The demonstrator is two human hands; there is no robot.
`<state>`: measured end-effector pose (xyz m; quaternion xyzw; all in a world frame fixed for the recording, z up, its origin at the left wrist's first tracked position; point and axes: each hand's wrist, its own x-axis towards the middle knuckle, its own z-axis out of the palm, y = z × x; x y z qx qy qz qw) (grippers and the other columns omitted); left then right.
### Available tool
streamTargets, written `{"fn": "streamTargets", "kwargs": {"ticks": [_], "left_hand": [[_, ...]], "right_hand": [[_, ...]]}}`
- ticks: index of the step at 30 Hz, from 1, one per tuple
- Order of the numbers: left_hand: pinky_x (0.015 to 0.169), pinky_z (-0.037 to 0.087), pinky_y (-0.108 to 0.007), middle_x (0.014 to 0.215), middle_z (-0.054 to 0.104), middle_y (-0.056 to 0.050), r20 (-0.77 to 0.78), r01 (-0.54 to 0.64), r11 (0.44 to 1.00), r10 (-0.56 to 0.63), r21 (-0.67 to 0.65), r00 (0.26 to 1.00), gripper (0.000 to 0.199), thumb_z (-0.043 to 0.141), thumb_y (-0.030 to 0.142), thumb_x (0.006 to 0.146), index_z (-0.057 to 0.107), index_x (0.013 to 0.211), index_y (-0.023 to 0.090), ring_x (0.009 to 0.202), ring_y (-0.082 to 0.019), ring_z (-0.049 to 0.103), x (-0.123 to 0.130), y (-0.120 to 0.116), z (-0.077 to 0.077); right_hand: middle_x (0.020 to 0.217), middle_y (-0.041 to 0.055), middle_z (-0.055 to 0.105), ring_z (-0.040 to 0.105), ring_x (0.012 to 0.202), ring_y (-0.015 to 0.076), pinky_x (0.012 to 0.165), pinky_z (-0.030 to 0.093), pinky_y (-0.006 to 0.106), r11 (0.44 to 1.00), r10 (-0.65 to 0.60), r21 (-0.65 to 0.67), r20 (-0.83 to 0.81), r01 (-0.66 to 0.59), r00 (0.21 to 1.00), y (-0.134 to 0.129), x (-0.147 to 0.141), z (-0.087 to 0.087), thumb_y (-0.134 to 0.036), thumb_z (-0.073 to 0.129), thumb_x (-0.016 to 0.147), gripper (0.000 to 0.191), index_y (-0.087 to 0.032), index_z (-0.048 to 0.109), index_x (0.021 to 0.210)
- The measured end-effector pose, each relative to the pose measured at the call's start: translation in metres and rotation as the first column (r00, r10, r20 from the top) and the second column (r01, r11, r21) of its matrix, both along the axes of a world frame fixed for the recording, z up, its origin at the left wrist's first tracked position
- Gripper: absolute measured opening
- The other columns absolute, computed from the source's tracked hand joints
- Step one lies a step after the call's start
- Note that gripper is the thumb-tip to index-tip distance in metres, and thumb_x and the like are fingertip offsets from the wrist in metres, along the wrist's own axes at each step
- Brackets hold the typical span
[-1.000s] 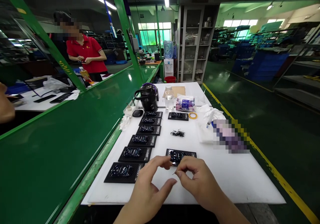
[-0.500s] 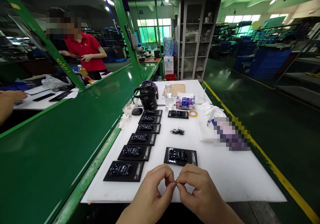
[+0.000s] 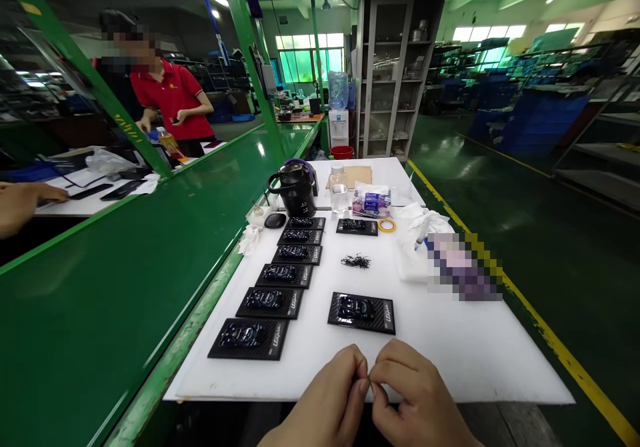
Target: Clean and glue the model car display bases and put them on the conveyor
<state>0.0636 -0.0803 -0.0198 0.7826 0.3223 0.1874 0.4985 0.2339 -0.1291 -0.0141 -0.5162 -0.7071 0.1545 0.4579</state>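
Note:
My left hand [image 3: 333,400] and my right hand [image 3: 413,394] meet fingertip to fingertip at the front edge of the white table [image 3: 450,367]. Both are closed in a pinch, and whatever lies between the fingertips is too small to make out. Just beyond them is a dark model car [image 3: 356,308] on a black patterned base. A small pile of thin black pieces [image 3: 356,261] lies behind it, with another model car [image 3: 354,224] farther back. Several similar cars on bases form a column at the left, the nearest car [image 3: 243,334] being closest to my left hand.
At the back stand a black jug [image 3: 296,190], a clear bottle [image 3: 339,190] and a tissue pack [image 3: 371,202]. Yellow tape [image 3: 387,225] and crumpled tissue [image 3: 425,220] are at the right. A person in a red shirt [image 3: 173,97] stands beyond the green surface [image 3: 165,240]; another person's hand [image 3: 25,200] shows at far left.
Both my hands have shifted slightly right and down, still together, and my left fingers are folded closer. The person in red has moved their hands; the far-left hand reaches farther right.

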Motion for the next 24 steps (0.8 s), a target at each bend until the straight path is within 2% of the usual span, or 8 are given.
{"fn": "streamTargets", "kwargs": {"ticks": [4, 7, 9, 11, 13, 16, 20, 24], "left_hand": [[0.074, 0.043, -0.027, 0.090, 0.056, -0.005, -0.099, -0.034, 0.995, 0.024, -0.095, 0.995, 0.020, 0.034, 0.036, 0.100, 0.047, 0.093, 0.022, 0.082, -0.018, 0.051, -0.001, -0.003, 0.020], [0.075, 0.044, -0.026, 0.088, 0.057, -0.003, -0.112, -0.078, 0.988, 0.063, -0.135, 0.992, 0.019, 0.040, 0.036, 0.098, 0.051, 0.090, 0.022, 0.081, -0.017, 0.052, 0.000, -0.003, 0.032], [0.072, 0.044, -0.025, 0.082, 0.058, -0.002, -0.084, -0.149, 0.982, 0.140, -0.113, 0.987, 0.019, 0.048, 0.036, 0.094, 0.055, 0.084, 0.021, 0.077, -0.017, 0.053, 0.000, 0.002, 0.034], [0.071, 0.044, -0.026, 0.076, 0.061, -0.002, -0.035, -0.244, 0.969, 0.243, -0.024, 0.969, 0.022, 0.055, 0.037, 0.091, 0.059, 0.078, 0.020, 0.074, -0.017, 0.055, -0.002, 0.012, 0.031], [0.070, 0.045, -0.027, 0.073, 0.065, -0.003, 0.022, -0.359, 0.926, 0.359, 0.118, 0.933, 0.023, 0.058, 0.036, 0.090, 0.063, 0.074, 0.020, 0.071, -0.018, 0.058, -0.004, 0.024, 0.026], [0.070, 0.047, -0.028, 0.080, 0.070, -0.003, 0.089, -0.457, 0.835, 0.453, 0.306, 0.887, 0.018, 0.059, 0.032, 0.091, 0.068, 0.080, 0.021, 0.074, -0.019, 0.063, -0.005, 0.040, 0.018], [0.076, 0.050, -0.027, 0.089, 0.071, -0.004, 0.113, -0.415, 0.801, 0.408, 0.431, 0.906, 0.016, 0.054, 0.027, 0.094, 0.068, 0.090, 0.022, 0.080, -0.019, 0.065, -0.005, 0.047, 0.008], [0.080, 0.051, -0.031, 0.092, 0.070, -0.005, 0.110, -0.368, 0.758, 0.370, 0.539, 0.923, 0.013, 0.053, 0.021, 0.095, 0.066, 0.092, 0.021, 0.087, -0.020, 0.062, -0.002, 0.043, -0.002]], "right_hand": [[0.064, 0.0001, 0.058, 0.057, 0.061, 0.0141, 0.055, 0.044, 0.024, 0.983, -0.036, -0.183, -0.103, 0.017, 0.994, 0.000, -0.005, 0.007, -0.007, 0.049, 0.068, 0.015, -0.020, 0.053, 0.061], [0.064, -0.0007, 0.061, 0.059, 0.061, 0.0142, 0.055, 0.045, 0.023, 0.895, -0.023, -0.435, -0.264, -0.098, 0.964, 0.000, 0.001, 0.015, -0.012, 0.053, 0.074, 0.014, -0.020, 0.057, 0.063], [0.069, 0.0003, 0.065, 0.062, 0.066, 0.0158, 0.061, 0.049, 0.025, 0.837, 0.019, -0.513, -0.322, -0.191, 0.947, 0.003, 0.014, 0.019, -0.020, 0.056, 0.083, 0.014, -0.020, 0.066, 0.072], [0.083, 0.0027, 0.070, 0.065, 0.078, 0.0184, 0.073, 0.054, 0.030, 0.856, 0.033, -0.490, -0.261, -0.162, 0.965, 0.009, 0.032, 0.017, -0.027, 0.058, 0.088, 0.015, -0.021, 0.072, 0.085], [0.107, 0.0068, 0.070, 0.064, 0.101, 0.0230, 0.093, 0.052, 0.039, 0.920, -0.020, -0.391, -0.086, -0.015, 0.996, 0.018, 0.048, 0.009, -0.027, 0.061, 0.087, 0.022, -0.023, 0.072, 0.105], [0.137, 0.0120, 0.056, 0.049, 0.129, 0.0287, 0.112, 0.038, 0.050, 0.962, -0.073, -0.250, 0.148, 0.109, 0.986, 0.031, 0.058, -0.008, -0.019, 0.065, 0.081, 0.054, -0.020, 0.057, 0.135], [0.128, 0.0144, 0.058, 0.051, 0.122, 0.0293, 0.108, 0.042, 0.052, 0.970, -0.050, -0.220, 0.225, 0.101, 0.973, 0.033, 0.038, -0.020, -0.011, 0.062, 0.080, 0.057, -0.015, 0.052, 0.136], [0.119, 0.0141, 0.060, 0.053, 0.112, 0.0319, 0.101, 0.046, 0.055, 0.970, -0.024, -0.228, 0.234, 0.079, 0.972, 0.024, 0.013, -0.018, -0.018, 0.071, 0.076, 0.057, -0.016, 0.054, 0.131]]}}
